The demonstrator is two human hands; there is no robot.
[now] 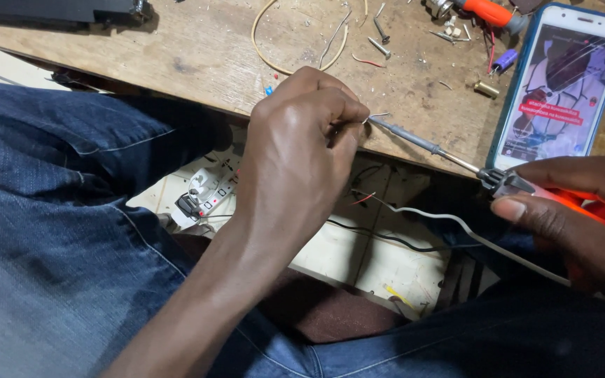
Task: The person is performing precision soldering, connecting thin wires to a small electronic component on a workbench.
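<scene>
Left hand point(302, 140) pinching thin wire point(378, 115) just left of soldering iron point(421, 145) tip, long axis running right into closed right hand point(575, 217).

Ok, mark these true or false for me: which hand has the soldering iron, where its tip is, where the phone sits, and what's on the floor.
1. The right hand holds the soldering iron. True.
2. The iron's tip meets a thin wire pinched by the left hand. True.
3. The phone lies on the floor. False: it lies on the wooden bench, screen lit.
4. The power strip sits on the bench. False: it is on the floor.
</scene>
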